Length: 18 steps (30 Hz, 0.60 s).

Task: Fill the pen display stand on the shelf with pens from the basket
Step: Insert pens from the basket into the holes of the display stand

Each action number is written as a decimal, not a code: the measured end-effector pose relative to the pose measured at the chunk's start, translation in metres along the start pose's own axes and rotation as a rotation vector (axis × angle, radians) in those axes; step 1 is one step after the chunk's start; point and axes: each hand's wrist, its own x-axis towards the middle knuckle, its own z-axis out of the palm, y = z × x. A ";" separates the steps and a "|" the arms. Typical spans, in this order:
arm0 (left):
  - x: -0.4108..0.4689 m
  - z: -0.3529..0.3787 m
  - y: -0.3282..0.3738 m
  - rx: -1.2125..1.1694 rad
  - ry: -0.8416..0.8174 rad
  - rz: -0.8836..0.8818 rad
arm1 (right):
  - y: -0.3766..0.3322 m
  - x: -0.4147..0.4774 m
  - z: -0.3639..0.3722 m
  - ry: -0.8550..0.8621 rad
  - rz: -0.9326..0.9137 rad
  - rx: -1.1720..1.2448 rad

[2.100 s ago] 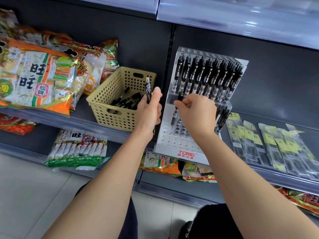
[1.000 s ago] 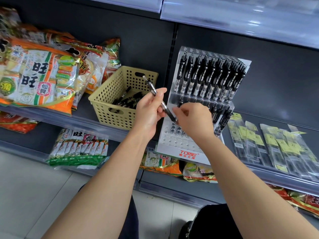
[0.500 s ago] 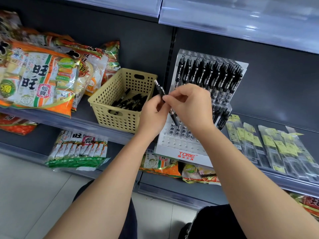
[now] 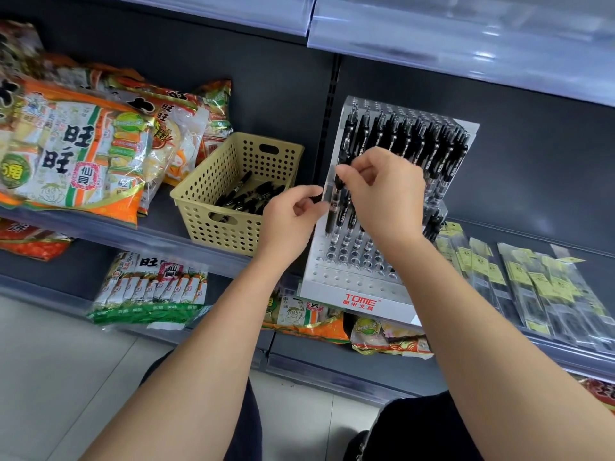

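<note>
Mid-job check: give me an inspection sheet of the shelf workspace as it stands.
Surface: dark grey shop shelf, stand and basket sitting on it.
Job's things: white tiered pen display stand, upper tier packed with pens, front holes empty; beige perforated plastic basket with loose black pens inside.
Clutter: orange snack bags left; clear yellow-labelled packets right.
Grippers: right hand pinches an upright black pen over the stand's left column; left hand beside it, fingers curled, contact unclear.
Cables: nothing seen.
Surroundings: lower shelf with snack packs; pale floor.
</note>
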 end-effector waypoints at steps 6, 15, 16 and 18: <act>0.000 -0.004 -0.006 0.159 0.040 -0.015 | 0.010 -0.014 0.017 0.022 0.026 -0.008; 0.000 -0.007 -0.013 0.319 0.048 -0.023 | 0.013 -0.021 0.027 0.111 -0.006 0.024; 0.000 -0.007 -0.014 0.325 0.048 -0.025 | 0.013 -0.021 0.027 0.120 -0.012 0.028; 0.001 -0.008 -0.015 0.335 0.049 -0.029 | 0.013 -0.020 0.028 0.116 -0.012 0.011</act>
